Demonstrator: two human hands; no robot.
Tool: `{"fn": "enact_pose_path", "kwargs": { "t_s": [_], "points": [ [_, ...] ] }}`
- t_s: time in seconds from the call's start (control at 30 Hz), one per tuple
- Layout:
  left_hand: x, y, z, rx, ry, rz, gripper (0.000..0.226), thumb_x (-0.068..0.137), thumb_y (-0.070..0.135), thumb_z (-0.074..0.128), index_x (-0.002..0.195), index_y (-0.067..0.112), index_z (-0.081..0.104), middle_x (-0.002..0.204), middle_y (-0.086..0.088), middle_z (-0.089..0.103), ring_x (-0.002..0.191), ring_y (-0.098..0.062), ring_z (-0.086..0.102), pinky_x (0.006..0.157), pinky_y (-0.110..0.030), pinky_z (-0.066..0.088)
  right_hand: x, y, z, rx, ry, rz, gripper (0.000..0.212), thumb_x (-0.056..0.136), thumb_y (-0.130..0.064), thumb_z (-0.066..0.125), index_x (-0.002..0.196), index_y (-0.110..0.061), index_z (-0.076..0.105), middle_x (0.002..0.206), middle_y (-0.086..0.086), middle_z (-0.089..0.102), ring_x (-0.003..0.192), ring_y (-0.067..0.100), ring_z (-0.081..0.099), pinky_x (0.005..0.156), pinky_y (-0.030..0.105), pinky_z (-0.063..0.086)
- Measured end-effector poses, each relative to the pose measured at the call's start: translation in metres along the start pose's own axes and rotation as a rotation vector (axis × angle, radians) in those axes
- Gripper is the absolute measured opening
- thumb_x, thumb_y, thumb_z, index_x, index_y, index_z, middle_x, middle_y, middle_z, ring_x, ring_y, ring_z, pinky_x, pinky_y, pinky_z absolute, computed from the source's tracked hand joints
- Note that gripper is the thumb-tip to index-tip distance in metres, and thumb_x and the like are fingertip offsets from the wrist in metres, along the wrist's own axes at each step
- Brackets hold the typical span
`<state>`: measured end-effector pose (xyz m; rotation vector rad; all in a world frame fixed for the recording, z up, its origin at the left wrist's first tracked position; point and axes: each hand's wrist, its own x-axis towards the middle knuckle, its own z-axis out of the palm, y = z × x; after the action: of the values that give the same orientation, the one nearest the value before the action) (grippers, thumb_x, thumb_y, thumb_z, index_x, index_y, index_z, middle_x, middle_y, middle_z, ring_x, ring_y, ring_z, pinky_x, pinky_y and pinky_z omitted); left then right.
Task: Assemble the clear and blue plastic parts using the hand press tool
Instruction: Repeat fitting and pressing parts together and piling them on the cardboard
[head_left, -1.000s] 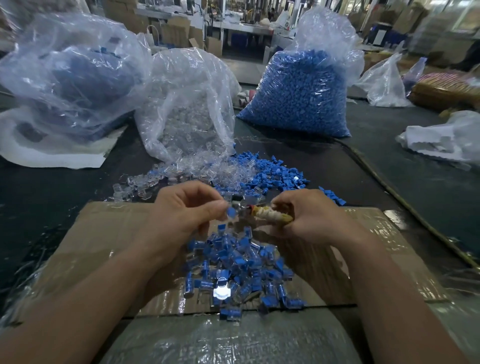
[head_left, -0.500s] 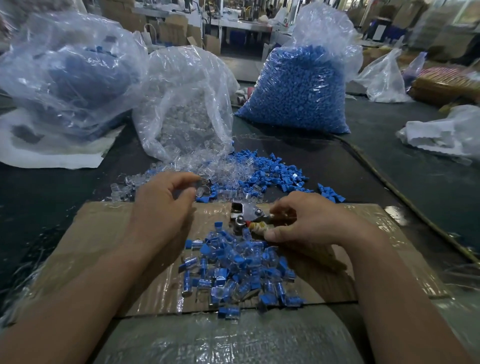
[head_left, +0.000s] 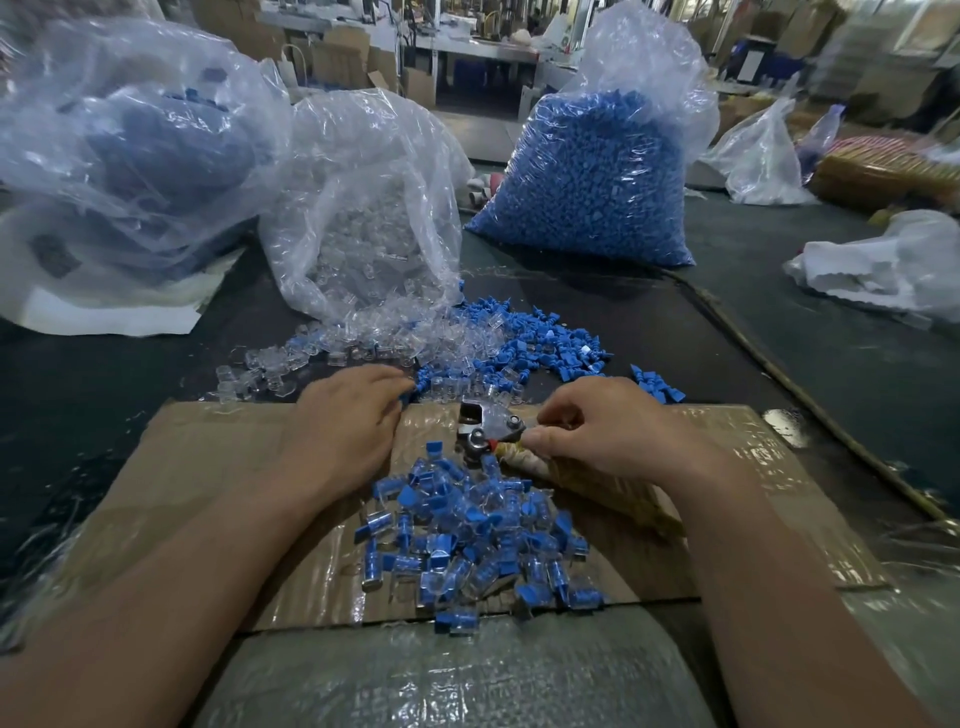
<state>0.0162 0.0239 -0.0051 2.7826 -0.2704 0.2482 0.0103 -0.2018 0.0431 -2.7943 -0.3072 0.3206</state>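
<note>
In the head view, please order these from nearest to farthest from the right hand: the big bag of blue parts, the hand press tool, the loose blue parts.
1. The hand press tool, gripped by the right hand.
2. The loose blue parts, just beyond the hand.
3. The big bag of blue parts, far behind them.

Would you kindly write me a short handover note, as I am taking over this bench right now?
Left hand: reaches past the far edge of the cardboard to the loose parts; whether it pinches one cannot be seen.
Right hand: grips the wrapped handle of the hand press tool.
Supply: clear parts and blue parts lie beyond the cardboard.
Done: a pile of assembled pieces on the cardboard.
Left: many loose parts to press together.
</note>
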Motion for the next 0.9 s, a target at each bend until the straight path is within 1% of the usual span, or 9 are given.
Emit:
{"fn": "enact_pose_path", "kwargs": {
  "t_s": [0.17, 0.27, 0.37, 0.43, 0.5, 0.6, 0.7, 0.83, 0.9],
  "points": [
    [-0.005, 0.001, -0.006, -0.171, 0.267, -0.002, 0.021, 0.087, 0.014, 0.06, 0.106, 0.01, 0.069, 0.104, -0.005, 0.067, 0.094, -0.016, 0.057, 0.086, -0.03, 0.04, 0.003, 0.003, 0.001, 0.019, 0.02, -0.004, 0.03, 0.083, -0.053, 0.056, 0.097, -0.028, 0.063, 0.085, -0.015, 0.054, 0.084, 0.006, 0.051, 0.074, 0.029, 0.045],
    [-0.009, 0.004, -0.01, -0.309, 0.367, -0.021, 0.015, 0.082, 0.009, 0.065, 0.097, 0.01, 0.07, 0.084, 0.0, 0.064, 0.071, -0.001, 0.052, 0.067, -0.017, 0.039, 0.006, 0.008, 0.001, 0.045, 0.079, -0.006, 0.023, 0.086, -0.046, 0.055, 0.093, -0.027, 0.065, 0.076, -0.019, 0.052, 0.075, 0.001, 0.049, 0.063, 0.023, 0.04],
    [-0.011, 0.007, -0.011, -0.385, 0.386, -0.02, 0.026, 0.082, 0.002, 0.064, 0.106, 0.01, 0.062, 0.082, 0.005, 0.057, 0.072, 0.004, 0.05, 0.063, -0.01, 0.035, 0.013, 0.017, 0.0, 0.056, 0.212, 0.031, 0.018, 0.089, -0.038, 0.055, 0.089, -0.025, 0.066, 0.078, -0.013, 0.058, 0.072, 0.002, 0.049, 0.059, 0.022, 0.036],
    [-0.01, 0.008, -0.012, -0.391, 0.361, -0.007, 0.039, 0.083, 0.001, 0.062, 0.12, 0.01, 0.055, 0.086, 0.003, 0.055, 0.073, 0.002, 0.049, 0.065, -0.01, 0.034, 0.019, 0.025, 0.0, 0.069, 0.328, 0.091, 0.016, 0.09, -0.032, 0.055, 0.089, -0.023, 0.067, 0.088, -0.006, 0.064, 0.077, 0.008, 0.052, 0.066, 0.028, 0.04],
    [-0.01, 0.007, -0.011, -0.412, 0.33, -0.016, 0.041, 0.085, 0.003, 0.06, 0.124, 0.013, 0.055, 0.093, -0.001, 0.056, 0.076, -0.006, 0.051, 0.067, -0.011, 0.034, 0.024, 0.032, 0.0, 0.096, 0.415, 0.148, 0.015, 0.091, -0.026, 0.054, 0.094, -0.021, 0.068, 0.097, -0.004, 0.066, 0.086, 0.012, 0.054, 0.071, 0.027, 0.039],
    [-0.013, 0.008, -0.011, -0.585, 0.296, -0.071, 0.032, 0.084, 0.006, 0.061, 0.108, 0.026, 0.061, 0.096, -0.001, 0.062, 0.081, -0.008, 0.058, 0.069, -0.015, 0.04, 0.031, 0.041, 0.001, 0.134, 0.494, 0.231, 0.017, 0.09, -0.022, 0.054, 0.1, -0.021, 0.067, 0.104, -0.002, 0.066, 0.093, 0.015, 0.056, 0.074, 0.028, 0.04],
    [-0.016, 0.009, -0.012, -0.763, 0.266, -0.113, 0.031, 0.08, 0.009, 0.067, 0.082, 0.039, 0.06, 0.081, 0.004, 0.067, 0.071, -0.01, 0.067, 0.058, -0.017, 0.05, 0.037, 0.044, 0.004, 0.125, 0.545, 0.275, 0.019, 0.09, -0.021, 0.054, 0.105, -0.022, 0.067, 0.107, -0.002, 0.065, 0.092, 0.014, 0.055, 0.074, 0.029, 0.042],
    [-0.018, 0.013, -0.017, -1.067, 0.207, -0.241, 0.014, 0.067, 0.019, 0.072, 0.074, 0.028, 0.065, 0.074, -0.002, 0.069, 0.065, -0.018, 0.069, 0.057, -0.033, 0.056, 0.041, 0.044, 0.007, 0.067, 0.502, 0.275, 0.025, 0.089, -0.024, 0.057, 0.112, -0.021, 0.065, 0.117, 0.002, 0.062, 0.105, 0.021, 0.055, 0.087, 0.036, 0.046],
    [-0.018, 0.016, -0.019, -1.119, 0.172, -0.275, 0.017, 0.06, 0.022, 0.071, 0.076, 0.023, 0.064, 0.073, -0.001, 0.069, 0.065, -0.019, 0.069, 0.058, -0.037, 0.057, 0.042, 0.043, 0.009, 0.038, 0.421, 0.285, 0.028, 0.086, -0.026, 0.061, 0.113, -0.021, 0.064, 0.119, 0.002, 0.059, 0.106, 0.021, 0.054, 0.088, 0.036, 0.045]
  ]
}}
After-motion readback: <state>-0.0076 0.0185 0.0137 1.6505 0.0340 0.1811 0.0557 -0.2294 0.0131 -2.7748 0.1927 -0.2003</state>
